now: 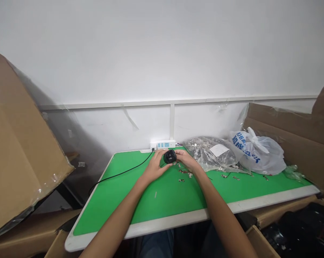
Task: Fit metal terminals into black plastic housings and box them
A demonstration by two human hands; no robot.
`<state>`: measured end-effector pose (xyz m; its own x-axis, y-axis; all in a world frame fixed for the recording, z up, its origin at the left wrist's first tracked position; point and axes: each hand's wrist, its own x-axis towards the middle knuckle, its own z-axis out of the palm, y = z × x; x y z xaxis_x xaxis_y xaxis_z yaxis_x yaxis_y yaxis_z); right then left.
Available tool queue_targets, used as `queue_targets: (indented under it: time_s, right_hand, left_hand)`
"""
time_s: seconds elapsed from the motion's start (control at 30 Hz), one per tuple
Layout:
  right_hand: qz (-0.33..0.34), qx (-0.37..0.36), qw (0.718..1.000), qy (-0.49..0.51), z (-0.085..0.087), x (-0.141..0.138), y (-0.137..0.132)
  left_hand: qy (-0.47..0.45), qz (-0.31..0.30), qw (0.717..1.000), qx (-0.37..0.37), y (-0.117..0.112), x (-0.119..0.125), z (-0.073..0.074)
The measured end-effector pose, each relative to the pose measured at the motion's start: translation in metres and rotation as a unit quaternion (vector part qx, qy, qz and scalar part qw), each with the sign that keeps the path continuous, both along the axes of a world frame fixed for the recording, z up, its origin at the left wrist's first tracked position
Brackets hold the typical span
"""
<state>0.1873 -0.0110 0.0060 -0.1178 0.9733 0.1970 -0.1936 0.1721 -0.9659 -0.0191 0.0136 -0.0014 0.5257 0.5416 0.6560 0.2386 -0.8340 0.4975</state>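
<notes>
A small round black part (pixel 170 156), its exact kind not clear, is held up over the green tabletop (pixel 162 200). My left hand (pixel 155 166) is wrapped around its left side, thumb below and fingers behind. From the right, the fingers of my right hand (pixel 186 159) grip its edge. Just under and beside my right hand lie several small metal pieces (pixel 181 180), loose on the green surface. The far side of the black part and some fingertips are hidden.
A white power strip (pixel 166 144) with a black cable (pixel 124 173) sits by the wall. Clear plastic bag (pixel 207 152) and knotted white bag (pixel 264 154) lie at right. Cardboard boxes (pixel 19 150) flank the table; one box at lower right holds shiny black parts (pixel 299 229).
</notes>
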Motion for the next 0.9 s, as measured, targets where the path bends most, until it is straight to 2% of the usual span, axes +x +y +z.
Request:
queue_targets:
  time_s: [0.23, 0.5, 0.63, 0.9]
  right_hand:
    - [0.012, -0.016, 1.0, -0.01, 0.002, 0.0, -0.003]
    - [-0.037, 0.028, 0.996, -0.076, 0.002, 0.0, 0.0]
    - [-0.054, 0.027, 0.995, -0.085, 0.002, 0.0, 0.0]
    - [-0.028, 0.009, 0.994, -0.102, -0.002, 0.002, 0.001]
  left_hand:
    - [0.023, 0.005, 1.0, -0.008, -0.001, 0.002, -0.004]
    - [0.011, 0.019, 0.999, -0.03, 0.004, 0.004, -0.014]
    - [0.002, 0.029, 0.999, -0.025, 0.005, 0.007, -0.019]
    - [0.028, 0.006, 1.0, 0.005, 0.0, 0.006, -0.008]
